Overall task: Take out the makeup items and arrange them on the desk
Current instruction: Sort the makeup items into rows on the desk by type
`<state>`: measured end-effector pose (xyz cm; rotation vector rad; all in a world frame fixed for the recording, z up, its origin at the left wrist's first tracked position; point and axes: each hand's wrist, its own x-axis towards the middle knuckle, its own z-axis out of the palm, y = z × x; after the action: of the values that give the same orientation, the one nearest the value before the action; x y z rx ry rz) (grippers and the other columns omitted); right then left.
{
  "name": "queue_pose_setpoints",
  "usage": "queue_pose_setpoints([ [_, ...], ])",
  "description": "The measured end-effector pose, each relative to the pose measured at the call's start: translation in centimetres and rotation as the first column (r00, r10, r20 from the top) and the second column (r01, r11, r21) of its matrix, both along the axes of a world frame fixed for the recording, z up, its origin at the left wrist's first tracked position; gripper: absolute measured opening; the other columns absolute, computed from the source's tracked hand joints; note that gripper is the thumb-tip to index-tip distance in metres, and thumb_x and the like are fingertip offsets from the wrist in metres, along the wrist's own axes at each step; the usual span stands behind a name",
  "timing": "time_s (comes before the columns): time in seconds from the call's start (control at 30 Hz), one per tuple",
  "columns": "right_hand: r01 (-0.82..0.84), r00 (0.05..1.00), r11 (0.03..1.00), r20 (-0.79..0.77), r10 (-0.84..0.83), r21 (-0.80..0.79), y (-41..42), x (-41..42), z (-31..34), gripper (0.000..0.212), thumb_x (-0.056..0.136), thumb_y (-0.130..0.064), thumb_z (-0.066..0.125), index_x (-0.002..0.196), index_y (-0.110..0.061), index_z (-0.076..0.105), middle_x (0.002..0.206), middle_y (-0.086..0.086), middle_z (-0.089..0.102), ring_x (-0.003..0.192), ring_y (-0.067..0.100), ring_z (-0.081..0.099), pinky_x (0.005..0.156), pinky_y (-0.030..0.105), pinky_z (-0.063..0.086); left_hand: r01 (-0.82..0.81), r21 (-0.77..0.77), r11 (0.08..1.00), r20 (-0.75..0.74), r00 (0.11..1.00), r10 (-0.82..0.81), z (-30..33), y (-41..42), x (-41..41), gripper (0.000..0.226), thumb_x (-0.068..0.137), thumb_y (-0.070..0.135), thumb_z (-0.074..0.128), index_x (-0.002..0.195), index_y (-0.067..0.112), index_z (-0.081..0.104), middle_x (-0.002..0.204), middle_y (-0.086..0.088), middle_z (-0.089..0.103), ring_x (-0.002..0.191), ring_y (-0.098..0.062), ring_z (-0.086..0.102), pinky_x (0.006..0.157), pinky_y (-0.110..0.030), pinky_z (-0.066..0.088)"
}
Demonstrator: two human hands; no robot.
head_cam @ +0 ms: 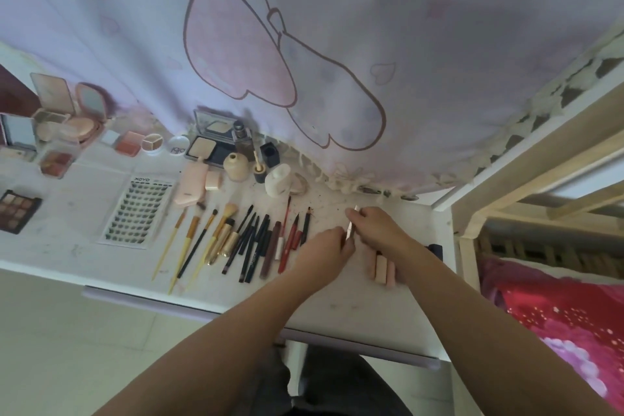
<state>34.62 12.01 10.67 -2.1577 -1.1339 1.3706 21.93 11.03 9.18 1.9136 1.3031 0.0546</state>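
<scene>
Both hands meet over the right part of the white desk (pixel 337 300). My right hand (pixel 378 226) grips a thin white pen-like stick (pixel 353 219), and my left hand (pixel 327 246) pinches its lower end. Left of my hands lies a row of brushes and pencils (pixel 236 240). Pink lipstick tubes (pixel 383 268) lie just under my right wrist. Bottles (pixel 236 165), compacts (pixel 206 147) and open powder cases (pixel 67 118) stand along the back. A lash tray (pixel 136 213) and an eyeshadow palette (pixel 17 214) lie at the left.
A lilac printed curtain (pixel 337 61) hangs behind the desk. A wooden bed frame (pixel 506 186) with red bedding (pixel 557 321) stands at the right. The desk's front edge runs just below the brushes, with tiled floor (pixel 67 348) beyond it.
</scene>
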Motion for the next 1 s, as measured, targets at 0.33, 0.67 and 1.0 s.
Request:
queue_pose_setpoints([
  [0.33, 0.256, 0.797, 0.963, -0.545, -0.26, -0.086, -1.0, -1.9, 3.7, 0.025, 0.095, -0.02, 0.049, 0.073, -0.012, 0.056, 0.049, -0.006, 0.027, 0.041, 0.006, 0.02, 0.036, 0.015, 0.013, 0.102, -0.764, 0.637, 0.472, 0.762, 0.443, 3.8, 0.5, -5.2, 0.037, 0.101, 0.039, 0.035, 0.071, 0.017, 0.043, 0.055, 0.006, 0.036, 0.047, -0.007, 0.026, 0.045, -0.021, 0.014],
  [0.67, -0.214, 0.944, 0.976, -0.264, 0.199, -0.029, -2.9, -1.4, 6.6, 0.014, 0.096, -0.022, 0.053, 0.087, -0.012, 0.058, 0.076, 0.003, 0.06, 0.061, 0.008, 0.057, 0.053, 0.02, 0.043, 0.215, -0.384, 0.898, 0.275, 0.955, -0.112, 5.4, 1.4, -9.4, 0.035, 0.097, 0.042, 0.043, 0.08, 0.02, 0.065, 0.067, 0.0, 0.046, 0.054, -0.01, 0.036, 0.052, -0.022, 0.032],
  [1.0, -0.222, 0.906, 0.974, -0.379, 0.186, -0.052, -4.7, -1.2, 5.8, 0.007, 0.094, -0.018, 0.056, 0.096, -0.014, 0.061, 0.081, 0.001, 0.064, 0.074, 0.011, 0.061, 0.058, 0.022, 0.047, 0.314, -0.411, 0.856, 0.281, 0.937, -0.209, 5.0, 1.8, -10.4, 0.032, 0.093, 0.047, 0.048, 0.077, 0.03, 0.07, 0.062, 0.002, 0.043, 0.054, -0.012, 0.033, 0.055, -0.026, 0.032],
])
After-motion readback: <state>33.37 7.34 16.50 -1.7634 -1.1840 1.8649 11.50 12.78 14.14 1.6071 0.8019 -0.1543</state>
